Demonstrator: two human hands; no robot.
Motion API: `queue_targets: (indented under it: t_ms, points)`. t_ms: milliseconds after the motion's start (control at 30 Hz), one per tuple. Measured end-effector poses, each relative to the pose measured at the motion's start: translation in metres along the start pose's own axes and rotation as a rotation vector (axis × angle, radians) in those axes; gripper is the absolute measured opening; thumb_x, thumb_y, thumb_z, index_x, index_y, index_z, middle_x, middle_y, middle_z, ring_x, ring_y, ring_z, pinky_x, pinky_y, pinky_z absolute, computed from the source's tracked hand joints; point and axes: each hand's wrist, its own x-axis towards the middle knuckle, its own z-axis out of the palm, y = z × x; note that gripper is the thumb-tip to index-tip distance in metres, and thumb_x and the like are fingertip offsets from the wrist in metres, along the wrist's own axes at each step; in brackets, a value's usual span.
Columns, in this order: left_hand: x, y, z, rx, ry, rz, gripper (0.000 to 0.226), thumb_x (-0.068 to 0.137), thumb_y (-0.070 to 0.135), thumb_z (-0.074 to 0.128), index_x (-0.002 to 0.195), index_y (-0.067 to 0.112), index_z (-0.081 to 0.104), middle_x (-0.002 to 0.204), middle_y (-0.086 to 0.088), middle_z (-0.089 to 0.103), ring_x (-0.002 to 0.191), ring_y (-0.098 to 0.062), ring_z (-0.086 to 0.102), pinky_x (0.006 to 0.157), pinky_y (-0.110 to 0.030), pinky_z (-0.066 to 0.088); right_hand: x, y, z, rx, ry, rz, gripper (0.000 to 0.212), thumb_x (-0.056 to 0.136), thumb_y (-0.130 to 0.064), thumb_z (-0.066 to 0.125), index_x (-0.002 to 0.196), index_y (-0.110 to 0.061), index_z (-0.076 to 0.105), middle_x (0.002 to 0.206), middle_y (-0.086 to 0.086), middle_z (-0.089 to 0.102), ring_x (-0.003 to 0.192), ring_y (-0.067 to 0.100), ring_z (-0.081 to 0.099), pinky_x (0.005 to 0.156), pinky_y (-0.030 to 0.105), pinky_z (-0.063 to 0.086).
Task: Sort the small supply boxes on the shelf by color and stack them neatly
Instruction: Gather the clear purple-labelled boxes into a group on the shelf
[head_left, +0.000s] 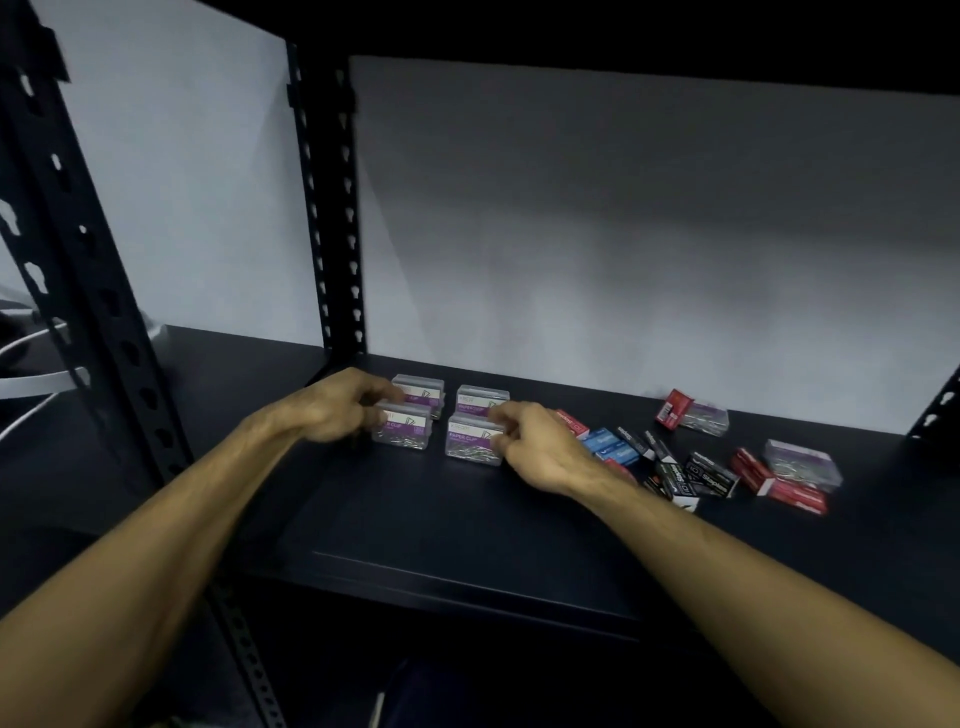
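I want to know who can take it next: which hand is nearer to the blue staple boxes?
Right. The right hand is just beside the blue staple boxes, at their left. The left hand is farther left, beyond the paper clip boxes.

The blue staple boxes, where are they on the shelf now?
In the head view, the blue staple boxes lie on the shelf just right of the right hand, between a red box and the black staple boxes.

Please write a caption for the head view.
Both hands square up clear paper-clip boxes; staple boxes lie unsorted.
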Motion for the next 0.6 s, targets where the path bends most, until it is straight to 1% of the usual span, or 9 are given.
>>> queue_targets:
  t_ms: [100, 200, 300, 367, 433, 500, 567, 600]
  points:
    - [0.000, 0.000, 0.000, -0.001, 0.007, -0.029, 0.034, 0.095, 0.016, 0.063, 0.128, 0.025, 0.062, 0.109, 0.013, 0.065, 0.094, -0.001, 0.061, 0.075, -0.017, 0.045, 0.000, 0.000, 0.000, 0.018, 0.007, -0.007, 0.041, 0.098, -0.017, 0.058, 0.139, -0.014, 0.053, 0.127, 0.002, 0.062, 0.102, 0.009, 0.056, 0.087, 0.021, 0.043]
    - [-0.001, 0.000, 0.000, -0.010, 0.034, -0.057, 0.039, 0.094, 0.023, 0.064, 0.133, 0.025, 0.058, 0.121, 0.007, 0.063, 0.107, -0.010, 0.060, 0.088, -0.024, 0.045, 0.000, 0.003, -0.003, 0.028, 0.035, -0.017, 0.041, 0.095, -0.019, 0.061, 0.135, -0.015, 0.056, 0.121, 0.000, 0.062, 0.102, 0.011, 0.059, 0.087, 0.022, 0.046]
    - [-0.001, 0.002, -0.002, 0.000, 0.137, -0.057, 0.036, 0.093, 0.025, 0.065, 0.130, 0.024, 0.060, 0.115, 0.008, 0.064, 0.111, -0.015, 0.061, 0.092, -0.027, 0.046, -0.003, 0.005, -0.010, 0.040, 0.066, -0.040, 0.037, 0.095, -0.021, 0.060, 0.132, -0.015, 0.058, 0.113, -0.005, 0.061, 0.095, 0.006, 0.055, 0.080, 0.019, 0.042]
    - [-0.001, 0.010, -0.004, 0.020, 0.233, -0.044, 0.036, 0.093, 0.024, 0.065, 0.129, 0.023, 0.061, 0.112, 0.007, 0.063, 0.111, -0.017, 0.061, 0.094, -0.029, 0.046, -0.005, 0.006, -0.016, 0.059, 0.075, -0.040, 0.038, 0.096, -0.022, 0.061, 0.133, -0.015, 0.057, 0.118, -0.003, 0.062, 0.098, 0.006, 0.055, 0.081, 0.019, 0.042]
    - [0.002, 0.023, -0.005, 0.002, 0.307, -0.024, 0.034, 0.093, 0.023, 0.065, 0.127, 0.022, 0.062, 0.114, 0.003, 0.065, 0.110, -0.017, 0.062, 0.094, -0.031, 0.047, -0.007, 0.009, -0.023, 0.076, 0.092, -0.040, 0.037, 0.095, -0.023, 0.061, 0.131, -0.016, 0.058, 0.120, -0.002, 0.062, 0.103, 0.008, 0.058, 0.085, 0.023, 0.047]
    - [0.006, 0.042, -0.004, 0.009, 0.349, 0.006, 0.032, 0.095, 0.024, 0.063, 0.127, 0.023, 0.062, 0.117, 0.000, 0.064, 0.108, -0.016, 0.060, 0.088, -0.029, 0.047, -0.010, 0.014, -0.031, 0.082, 0.113, -0.039, 0.034, 0.095, -0.023, 0.061, 0.128, -0.017, 0.060, 0.120, -0.001, 0.062, 0.108, 0.012, 0.059, 0.090, 0.028, 0.050]
    - [0.012, 0.066, 0.001, 0.038, 0.379, 0.049, 0.030, 0.096, 0.026, 0.060, 0.126, 0.025, 0.062, 0.116, 0.000, 0.062, 0.105, -0.015, 0.058, 0.081, -0.027, 0.047, -0.015, 0.021, -0.042, 0.093, 0.128, -0.037, 0.035, 0.096, -0.022, 0.060, 0.130, -0.015, 0.060, 0.122, 0.000, 0.063, 0.109, 0.011, 0.059, 0.091, 0.025, 0.048]
    - [0.016, 0.078, 0.005, 0.042, 0.391, 0.075, 0.028, 0.096, 0.027, 0.060, 0.124, 0.025, 0.063, 0.114, 0.000, 0.062, 0.104, -0.015, 0.058, 0.081, -0.028, 0.046, -0.018, 0.024, -0.048, 0.097, 0.138, -0.039, 0.035, 0.096, -0.022, 0.060, 0.130, -0.014, 0.059, 0.123, 0.000, 0.063, 0.108, 0.010, 0.059, 0.089, 0.023, 0.047]
